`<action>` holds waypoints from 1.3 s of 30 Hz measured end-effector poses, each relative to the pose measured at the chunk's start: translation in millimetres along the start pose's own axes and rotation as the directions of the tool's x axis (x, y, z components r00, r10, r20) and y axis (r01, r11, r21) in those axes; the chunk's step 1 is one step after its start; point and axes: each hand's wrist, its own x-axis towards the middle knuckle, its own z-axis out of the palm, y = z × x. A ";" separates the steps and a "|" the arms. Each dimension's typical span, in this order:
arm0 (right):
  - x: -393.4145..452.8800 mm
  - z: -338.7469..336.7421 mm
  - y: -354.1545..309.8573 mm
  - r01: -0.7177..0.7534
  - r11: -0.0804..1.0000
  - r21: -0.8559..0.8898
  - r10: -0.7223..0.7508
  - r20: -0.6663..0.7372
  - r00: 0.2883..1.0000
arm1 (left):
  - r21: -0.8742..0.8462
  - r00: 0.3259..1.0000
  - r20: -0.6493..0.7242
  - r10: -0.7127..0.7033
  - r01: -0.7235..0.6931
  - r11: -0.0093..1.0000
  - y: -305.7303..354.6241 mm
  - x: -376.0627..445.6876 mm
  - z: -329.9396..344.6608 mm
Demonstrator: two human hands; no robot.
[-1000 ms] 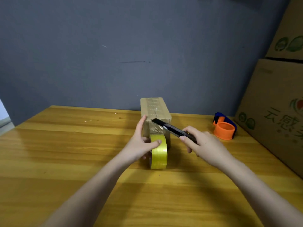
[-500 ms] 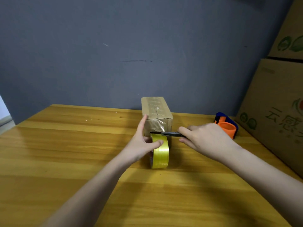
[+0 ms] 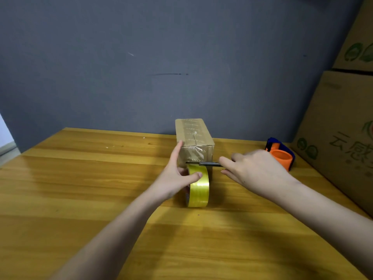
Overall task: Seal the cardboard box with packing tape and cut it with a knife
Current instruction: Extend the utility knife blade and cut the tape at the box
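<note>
A small cardboard box (image 3: 193, 136) stands on the wooden table (image 3: 80, 188), with clear tape along its top and down its near face. A yellow tape roll (image 3: 198, 188) stands on edge just in front of it. My left hand (image 3: 177, 176) grips the roll, thumb on its outer band, forefinger stretched up against the box's left near corner. My right hand (image 3: 254, 170) holds a dark knife (image 3: 203, 163) level, its blade pointing left across the box's near face just above the roll.
An orange and blue tape dispenser (image 3: 280, 155) lies to the right behind my right hand. Large printed cardboard cartons (image 3: 343, 126) are stacked along the right edge. A grey wall rises behind the table.
The knife came down from a raised slant to level across the box's near face, just above the roll. My left hand has kept its grip on the roll.
</note>
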 end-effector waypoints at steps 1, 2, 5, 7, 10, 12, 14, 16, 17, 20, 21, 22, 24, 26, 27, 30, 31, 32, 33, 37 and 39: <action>0.9 0.2 -1.0 -0.005 1.000 -0.009 0.005 0.008 1.000 | 0.005 1.000 -0.001 -0.001 0.001 1.000 0.3 -0.2 0.3; 2.2 0.7 -1.8 -0.008 1.000 -0.015 0.008 0.012 1.000 | 0.007 1.000 -0.001 -0.001 0.001 1.000 1.1 -0.8 0.5; 5.8 2.8 -2.0 0.009 1.000 -0.026 -0.008 0.028 1.000 | 0.008 1.000 -0.004 0.005 -0.005 1.000 2.9 -2.5 0.2; 6.2 1.3 -0.5 0.012 0.999 -0.042 -0.010 0.045 0.999 | 0.003 1.000 0.006 0.007 -0.007 1.000 2.1 -1.5 -0.4; -0.8 -2.7 4.9 0.002 0.999 -0.051 0.002 0.064 0.998 | -0.009 1.000 0.005 -0.014 0.014 1.000 -2.0 0.9 -1.5; -8.0 -2.6 8.2 0.000 0.997 -0.073 0.008 0.107 0.994 | -0.006 1.000 0.001 -0.025 0.025 1.000 -3.6 1.5 -2.0; -13.5 -4.0 10.7 -0.022 0.997 -0.069 0.030 0.121 0.992 | -0.024 1.000 0.009 -0.027 0.027 0.999 -3.4 1.9 -2.4; -17.0 -4.0 10.2 -0.036 0.998 -0.055 0.042 0.126 0.991 | -0.042 0.999 0.024 -0.026 0.027 0.999 -0.6 1.1 -1.6; -18.0 -4.2 8.2 -0.031 0.998 -0.056 0.039 0.140 0.989 | -0.047 0.999 0.028 -0.025 0.026 0.999 -0.1 0.9 -1.7; -23.6 -3.9 5.8 -0.059 0.998 -0.037 0.064 0.161 0.985 | -0.055 0.999 0.028 -0.023 0.025 0.998 0.0 -1.1 -2.9; -26.8 -4.3 6.6 -0.088 0.996 -0.026 0.091 0.166 0.982 | -0.060 0.999 0.021 -0.024 0.026 0.998 -0.9 -2.0 -3.3; -30.1 -4.8 7.5 -0.125 0.992 -0.015 0.126 0.164 0.978 | -0.052 1.000 0.009 -0.024 0.024 0.998 -2.4 -3.0 -3.5; -38.1 -5.2 9.6 -0.190 0.982 0.011 0.184 0.190 0.964 | 0.034 1.000 -0.009 -0.012 0.012 0.999 -2.7 -8.6 -2.0; -48.5 -5.3 7.9 -0.276 0.958 0.078 0.248 0.256 0.934 | 0.110 1.000 -0.019 0.007 -0.005 0.994 -4.4 -15.3 1.8; -53.1 -5.2 7.1 -0.332 0.936 0.114 0.291 0.278 0.915 | 0.130 0.999 -0.023 0.023 -0.020 0.991 -5.5 -19.1 4.4; -66.7 1.0 3.3 -0.533 0.800 0.277 0.431 0.354 0.830 | 0.052 0.998 -0.018 0.065 -0.064 0.997 -9.7 -27.3 15.3; -71.1 4.4 0.7 -0.590 0.733 0.339 0.460 0.392 0.797 | -0.010 0.998 -0.007 0.068 -0.068 0.998 -11.0 -28.4 19.6; -75.2 10.4 -2.2 -0.643 0.660 0.389 0.477 0.444 0.758 | -0.063 0.998 0.007 0.061 -0.060 0.996 -12.0 -28.2 25.0; -78.9 15.8 -5.6 -0.685 0.575 0.447 0.486 0.487 0.725 | -0.095 0.999 0.021 0.049 -0.046 0.994 -11.5 -27.9 31.4; -85.6 36.4 -11.2 -0.733 0.071 0.676 0.564 0.579 0.589 | 0.010 0.997 0.024 0.073 -0.073 0.997 -0.1 -25.1 60.6; -88.9 44.7 -8.4 -0.745 -0.062 0.664 0.580 0.631 0.514 | 0.182 0.992 0.011 0.122 -0.122 0.976 7.6 -22.4 76.0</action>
